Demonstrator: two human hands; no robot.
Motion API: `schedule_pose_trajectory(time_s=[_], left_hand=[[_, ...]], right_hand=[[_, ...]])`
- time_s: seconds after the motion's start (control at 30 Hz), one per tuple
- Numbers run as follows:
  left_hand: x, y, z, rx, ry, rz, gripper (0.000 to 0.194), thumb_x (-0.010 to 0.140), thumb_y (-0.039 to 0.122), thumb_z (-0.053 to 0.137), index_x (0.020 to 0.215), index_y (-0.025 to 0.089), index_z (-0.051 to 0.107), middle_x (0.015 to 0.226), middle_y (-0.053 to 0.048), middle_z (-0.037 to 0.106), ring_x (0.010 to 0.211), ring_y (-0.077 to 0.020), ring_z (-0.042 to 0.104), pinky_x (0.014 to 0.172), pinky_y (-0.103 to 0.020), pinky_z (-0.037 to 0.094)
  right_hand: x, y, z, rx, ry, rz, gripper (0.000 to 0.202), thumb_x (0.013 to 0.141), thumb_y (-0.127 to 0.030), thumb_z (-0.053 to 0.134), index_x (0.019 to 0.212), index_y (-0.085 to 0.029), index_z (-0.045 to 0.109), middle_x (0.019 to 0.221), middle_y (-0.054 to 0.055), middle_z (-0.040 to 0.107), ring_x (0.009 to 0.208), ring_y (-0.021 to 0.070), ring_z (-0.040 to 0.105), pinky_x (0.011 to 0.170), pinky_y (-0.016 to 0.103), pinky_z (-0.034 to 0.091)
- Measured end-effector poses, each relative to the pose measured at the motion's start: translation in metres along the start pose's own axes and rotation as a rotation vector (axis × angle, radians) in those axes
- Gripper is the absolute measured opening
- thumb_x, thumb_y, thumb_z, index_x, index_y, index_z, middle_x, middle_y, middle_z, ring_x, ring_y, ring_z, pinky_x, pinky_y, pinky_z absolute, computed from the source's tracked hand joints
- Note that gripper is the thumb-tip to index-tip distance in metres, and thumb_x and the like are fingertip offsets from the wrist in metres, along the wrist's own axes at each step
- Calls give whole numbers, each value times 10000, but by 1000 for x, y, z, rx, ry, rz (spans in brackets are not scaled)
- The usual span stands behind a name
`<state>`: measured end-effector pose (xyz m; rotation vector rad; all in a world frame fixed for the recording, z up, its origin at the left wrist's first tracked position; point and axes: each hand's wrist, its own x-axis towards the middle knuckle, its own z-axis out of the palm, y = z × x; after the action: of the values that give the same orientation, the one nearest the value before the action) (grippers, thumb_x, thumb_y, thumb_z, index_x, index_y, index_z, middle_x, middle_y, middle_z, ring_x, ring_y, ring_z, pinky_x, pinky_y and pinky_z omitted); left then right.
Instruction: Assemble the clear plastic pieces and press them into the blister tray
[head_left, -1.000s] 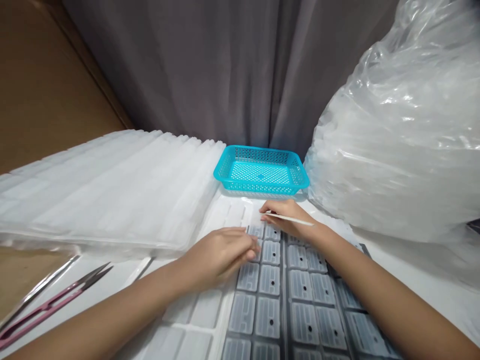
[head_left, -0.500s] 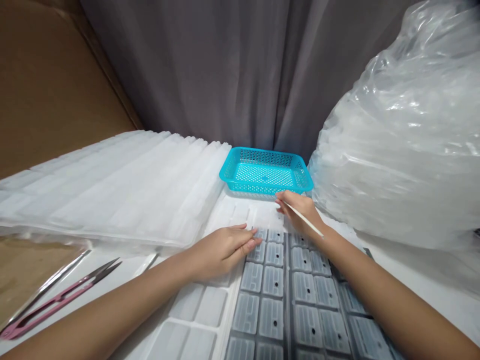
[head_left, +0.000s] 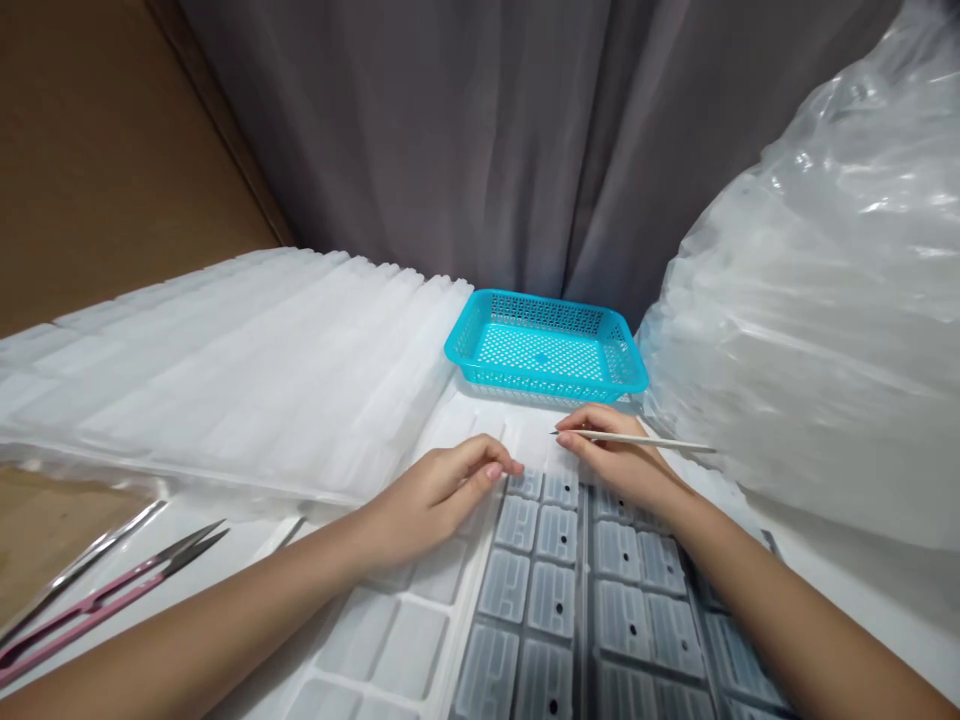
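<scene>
- Our right hand [head_left: 619, 462]: pinches thin white stick [head_left: 645, 439], lying level.
- Our left hand [head_left: 435, 495]: holds nothing, fingers curled on clear compartment tray [head_left: 559, 580] under both hands.
- Beyond hands: teal basket [head_left: 546, 348].
- Far left: pink snips [head_left: 97, 598].

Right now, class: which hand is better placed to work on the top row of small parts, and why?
The right hand: it holds the thin stick beside that row. The left hand, empty, rests on the white tray.

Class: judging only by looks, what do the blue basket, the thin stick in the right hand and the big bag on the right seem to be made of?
Blue basket: likely moulded plastic, uniform turquoise, perforated lattice walls.
Thin stick: pale and matte, perhaps wood or plastic; too thin to tell.
Big bag: thin clear plastic film, crinkled, with glossy highlights.
</scene>
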<state>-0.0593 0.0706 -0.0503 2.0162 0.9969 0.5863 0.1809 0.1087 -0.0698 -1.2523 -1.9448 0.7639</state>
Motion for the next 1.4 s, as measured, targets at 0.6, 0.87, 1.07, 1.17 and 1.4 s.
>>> schedule_pose_trajectory(time_s=[0.6, 0.87, 1.07, 1.17, 1.4], left_hand=[[79, -34, 9, 203, 119, 82, 128, 923, 235, 291, 1000, 193, 384, 923, -57, 628, 862, -218, 612, 754, -341, 464], [76, -29, 10, 87, 196, 185, 108, 951, 276, 311, 923, 199, 380, 867, -31, 578, 865, -195, 627, 720, -304, 452], [75, -30, 10, 68, 210, 188, 86, 949, 260, 327, 924, 200, 383, 858, -23, 596, 862, -194, 644, 709, -298, 446], [75, -30, 10, 69, 214, 175, 77, 947, 261, 332, 927, 202, 377, 843, -21, 628, 839, -197, 648, 711, -304, 443], [75, -29, 9, 99, 206, 137, 95, 952, 291, 324, 948, 207, 369, 844, -20, 668, 812, -201, 649, 703, -306, 448]], right_hand=[[-11, 10, 0, 24, -135, -178, 100, 834, -293, 620, 856, -202, 655, 831, 35, 712, 707, 159, 652, 618, 256, 498], [-12, 6, 1, -26, -115, -370, 69, 838, -249, 621, 797, -199, 596, 1035, 96, 714, 814, 178, 693, 600, 255, 524], [-12, 7, 2, -119, -121, -438, 102, 870, -258, 583, 781, -208, 580, 1027, 96, 720, 890, 196, 692, 665, 286, 544], [-12, 10, 2, -205, -129, -505, 149, 909, -237, 515, 777, -210, 577, 1023, 92, 718, 900, 191, 687, 723, 305, 543], [-15, 10, 8, -565, -119, -665, 238, 938, -131, 373, 842, -188, 584, 1035, 114, 688, 859, 208, 639, 722, 340, 518]])
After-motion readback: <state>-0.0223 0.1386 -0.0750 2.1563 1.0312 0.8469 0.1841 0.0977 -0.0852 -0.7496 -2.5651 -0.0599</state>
